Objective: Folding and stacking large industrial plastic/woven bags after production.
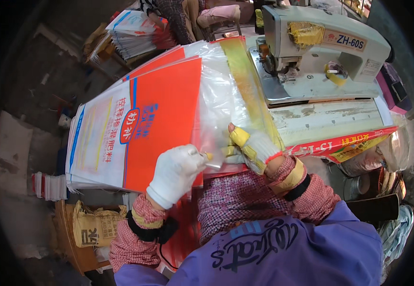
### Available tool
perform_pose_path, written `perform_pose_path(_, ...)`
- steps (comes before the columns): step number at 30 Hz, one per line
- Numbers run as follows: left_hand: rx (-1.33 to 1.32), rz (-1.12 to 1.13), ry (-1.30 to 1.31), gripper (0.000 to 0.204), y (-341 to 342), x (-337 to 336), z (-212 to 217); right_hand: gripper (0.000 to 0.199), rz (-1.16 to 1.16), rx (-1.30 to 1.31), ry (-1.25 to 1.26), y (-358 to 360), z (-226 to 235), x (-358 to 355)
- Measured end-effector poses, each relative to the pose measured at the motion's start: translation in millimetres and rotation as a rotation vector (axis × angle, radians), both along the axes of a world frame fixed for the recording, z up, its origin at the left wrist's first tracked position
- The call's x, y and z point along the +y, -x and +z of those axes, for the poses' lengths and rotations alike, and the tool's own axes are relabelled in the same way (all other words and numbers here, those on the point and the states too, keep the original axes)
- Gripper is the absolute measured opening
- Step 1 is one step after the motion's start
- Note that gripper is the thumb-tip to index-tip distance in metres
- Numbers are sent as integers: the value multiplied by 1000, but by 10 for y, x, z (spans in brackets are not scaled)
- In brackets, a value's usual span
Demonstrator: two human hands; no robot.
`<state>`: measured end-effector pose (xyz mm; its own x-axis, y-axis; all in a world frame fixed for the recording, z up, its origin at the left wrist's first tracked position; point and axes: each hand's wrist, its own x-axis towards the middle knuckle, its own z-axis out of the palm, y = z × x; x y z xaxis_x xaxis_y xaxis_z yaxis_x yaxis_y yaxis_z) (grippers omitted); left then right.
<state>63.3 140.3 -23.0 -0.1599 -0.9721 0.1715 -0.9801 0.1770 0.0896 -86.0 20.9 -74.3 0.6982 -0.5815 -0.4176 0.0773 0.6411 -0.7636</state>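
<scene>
A stack of flat orange-and-white woven sacks (135, 124) lies in front of me, with a clear plastic liner (219, 100) sticking out of the top sack's mouth. My left hand (176, 174), in a white glove, pinches the near edge of the liner and sack. My right hand (249, 148), in a white glove with yellow finger wraps, grips the same edge just to the right, thumb up on the plastic.
A white industrial sewing machine (321, 47) stands at the upper right on a worn table (330, 119). Another pile of sacks (130, 31) lies at the back. A tan sack (95, 226) sits on a wooden stool at lower left.
</scene>
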Motion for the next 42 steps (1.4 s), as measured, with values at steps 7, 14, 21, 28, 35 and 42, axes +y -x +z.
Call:
perform_pose_path(7,662,197,-112,28,-17,121,-11,26,157,154,320,-192,-75,52)
perform_pose_path(14,1003,443,82,21,-247,-90,-83,38,76,285,789,-515,72,93)
perform_pose_path(21,1425,308,668,7,-871,420,614,20,567,1133,1349,-330,424,-103)
perform_pose_path(28,1073,463,376,10,-478,555,693,21,349,59,1433,-866,734,242)
perform_pose_path(35,815,193,487,23,-620,1347,1558,26,-361,663,1808,-1267,-382,-961)
perform_pose_path(42,419,311,89,12,-220,267,2152,34,-325,345,1867,-1819,-269,-687)
